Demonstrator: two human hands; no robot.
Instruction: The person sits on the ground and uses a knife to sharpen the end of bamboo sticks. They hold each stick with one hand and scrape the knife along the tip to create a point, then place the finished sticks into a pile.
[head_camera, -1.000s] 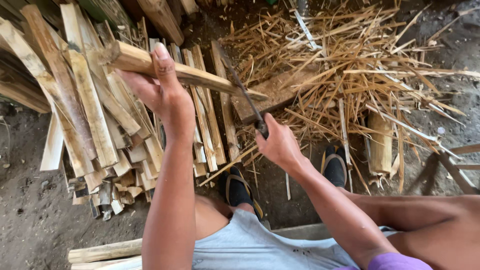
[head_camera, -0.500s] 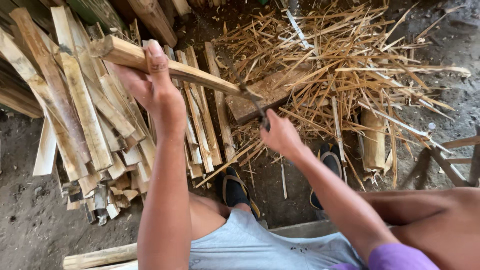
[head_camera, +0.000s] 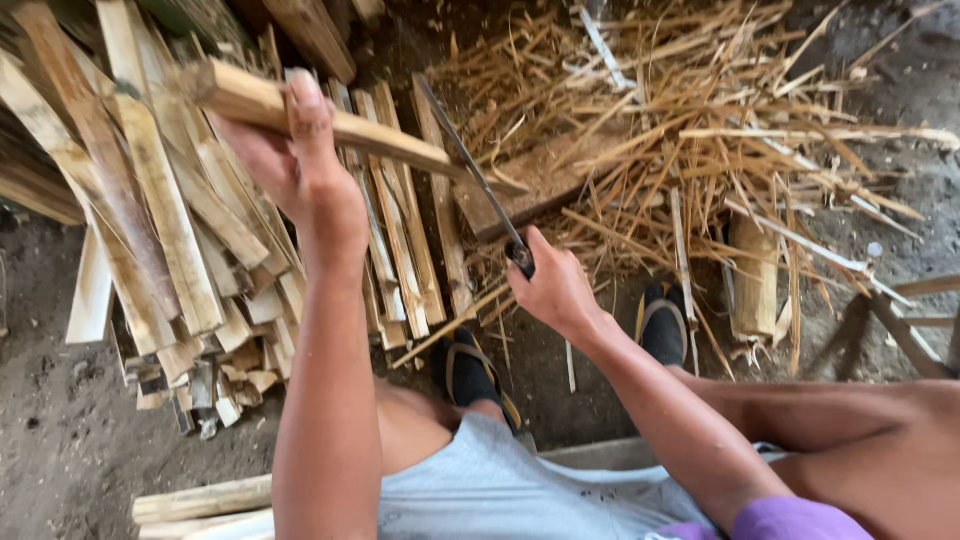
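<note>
My left hand (head_camera: 300, 165) grips a long pale bamboo stick (head_camera: 385, 140) near its upper end. The stick slants down to the right, with its tip on a flat wooden block (head_camera: 545, 175) on the ground. A long thin knife (head_camera: 470, 170) is held in my right hand (head_camera: 550, 290) by its dark handle. The blade points up and to the left and lies against the stick near the lower end.
A pile of split bamboo slats (head_camera: 150, 220) lies at the left. Thin bamboo shavings (head_camera: 720, 130) are heaped at the upper right. My feet in dark sandals (head_camera: 665, 320) rest on the dirt floor. More sticks (head_camera: 200, 500) lie at the bottom left.
My view has shifted a little. The stick and the knife stay in my hands, and the blade has moved up the stick slightly.
</note>
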